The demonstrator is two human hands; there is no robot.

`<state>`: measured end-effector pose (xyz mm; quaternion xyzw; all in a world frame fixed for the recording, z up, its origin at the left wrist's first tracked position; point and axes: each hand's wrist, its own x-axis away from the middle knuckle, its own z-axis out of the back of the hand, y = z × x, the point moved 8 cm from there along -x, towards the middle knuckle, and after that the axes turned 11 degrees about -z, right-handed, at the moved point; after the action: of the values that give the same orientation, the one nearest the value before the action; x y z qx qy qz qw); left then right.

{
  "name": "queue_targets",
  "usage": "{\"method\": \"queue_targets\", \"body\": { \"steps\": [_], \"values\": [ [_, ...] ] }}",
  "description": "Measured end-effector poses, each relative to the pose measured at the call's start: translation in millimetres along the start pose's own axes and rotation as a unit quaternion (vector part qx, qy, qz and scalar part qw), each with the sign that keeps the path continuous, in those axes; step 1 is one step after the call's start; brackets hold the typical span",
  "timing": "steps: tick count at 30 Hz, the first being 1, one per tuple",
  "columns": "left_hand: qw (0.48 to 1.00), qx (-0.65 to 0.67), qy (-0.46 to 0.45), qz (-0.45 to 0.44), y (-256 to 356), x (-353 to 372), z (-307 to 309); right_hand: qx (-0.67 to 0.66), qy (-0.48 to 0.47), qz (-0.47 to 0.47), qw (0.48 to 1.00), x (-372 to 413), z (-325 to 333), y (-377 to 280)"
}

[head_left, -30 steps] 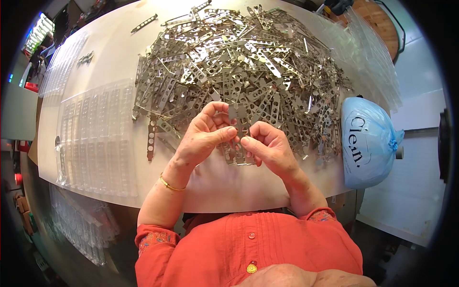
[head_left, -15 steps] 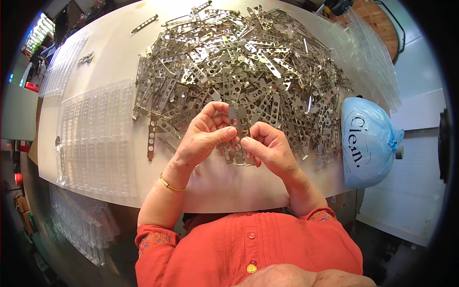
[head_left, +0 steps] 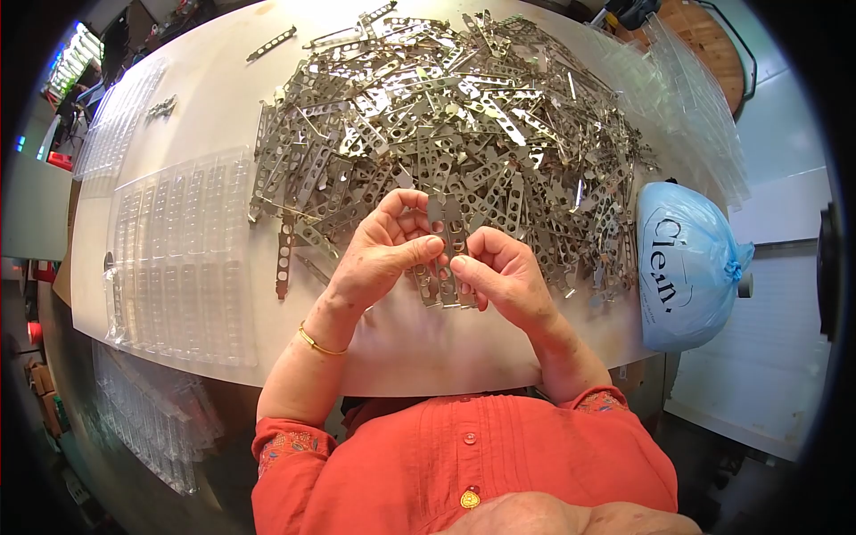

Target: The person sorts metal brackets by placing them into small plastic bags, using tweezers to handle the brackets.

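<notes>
Both my hands meet in front of me at the near edge of a big heap of perforated metal strips. My left hand and my right hand together pinch a small bundle of these strips, held upright between thumbs and fingers, just above the white table. The lower ends of the bundle are partly hidden by my fingers. A thin gold bangle circles my left wrist.
Clear plastic blister trays lie left of my hands, with more trays further back and a stack below the table edge. A tied blue plastic bag sits at the right. One loose strip lies beside the trays.
</notes>
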<state>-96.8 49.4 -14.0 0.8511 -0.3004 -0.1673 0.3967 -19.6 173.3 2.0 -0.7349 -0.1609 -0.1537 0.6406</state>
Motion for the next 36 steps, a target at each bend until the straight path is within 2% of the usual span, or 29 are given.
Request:
{"method": "queue_targets", "body": {
  "steps": [11,14,17,19,23,28,29,31,33,35,36],
  "values": [
    [1.000,0.003,-0.005,-0.007,0,0,-1,0.000,0.001,-0.004,1.000,0,2,-1],
    [1.000,-0.004,0.003,-0.007,3,1,-2,0.001,0.065,0.035,0.997,1,17,-10],
    [0.999,-0.011,-0.030,0.035,1,3,-9,-0.035,0.082,0.061,0.994,1,28,-15],
    [0.993,-0.023,-0.085,0.083,-7,7,-18,0.005,0.097,0.073,0.993,1,28,-14],
    [0.989,-0.029,-0.116,0.089,-17,10,-19,-0.031,0.066,0.051,0.996,3,15,-16],
    [0.987,-0.023,-0.121,0.102,-22,10,-18,-0.070,0.033,0.091,0.993,1,12,-16],
    [0.987,-0.018,-0.121,0.103,-23,10,-18,-0.071,0.034,0.092,0.993,-1,13,-14],
    [0.988,-0.019,-0.120,0.094,-21,12,-24,-0.114,0.052,0.157,0.980,-1,20,-16],
    [0.989,-0.021,-0.120,0.084,-17,13,-29,-0.120,0.064,0.161,0.978,1,26,-17],
    [0.980,0.020,-0.136,0.143,-21,18,-34,-0.132,0.071,0.166,0.975,1,30,-16],
    [0.980,0.019,-0.137,0.143,-22,19,-35,-0.132,0.072,0.167,0.974,1,29,-17]
  ]
}}
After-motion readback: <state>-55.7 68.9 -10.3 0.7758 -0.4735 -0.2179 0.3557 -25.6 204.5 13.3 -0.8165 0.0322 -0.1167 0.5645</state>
